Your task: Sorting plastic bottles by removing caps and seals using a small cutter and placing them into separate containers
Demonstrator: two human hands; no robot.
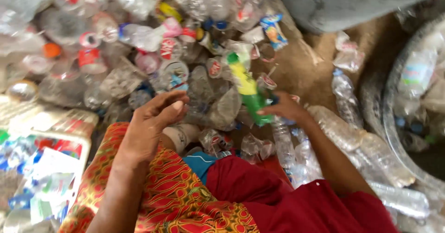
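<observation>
My right hand (283, 108) grips a green plastic bottle (248, 91) with a yellow label and green cap, holding it by its lower end so it tilts up and to the left over a heap of crushed clear bottles (139, 52). My left hand (153, 122) hovers above my knee with its fingers loosely curled and nothing in it, close to a crumpled clear bottle (218, 108). My lap is covered by orange patterned cloth (171, 191) and red cloth (287, 200).
A white crate (69, 138) of flattened bottles and labels stands at the left. Clear bottles (352, 140) lie along my right side. A round dark basin (394, 122) with bottles sits at the right edge. Brown sacking (301, 71) lies beyond.
</observation>
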